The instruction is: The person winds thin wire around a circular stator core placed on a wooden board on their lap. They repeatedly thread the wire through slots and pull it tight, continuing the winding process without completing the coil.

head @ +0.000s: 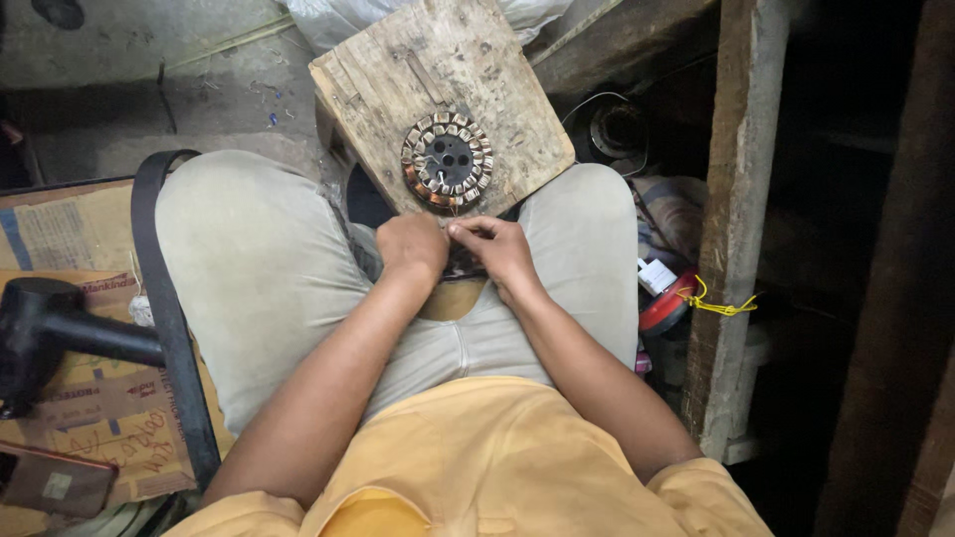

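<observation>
A round motor stator (448,160) with copper windings and a dark perforated centre lies flat on a worn wooden block (438,80) between my knees. My left hand (412,245) is curled into a fist just below the stator's near edge. My right hand (497,245) sits beside it, fingertips pinched together close to the left hand, apparently on a thin wire that I cannot make out clearly. Both hands rest over my lap, touching each other.
A black mallet (50,328) lies on flattened cardboard (90,398) at the left, beside a black belt (169,318). A wooden post (741,199) stands at the right with yellow string (716,303) and a red round object (662,303). Another stator (617,129) lies in shadow.
</observation>
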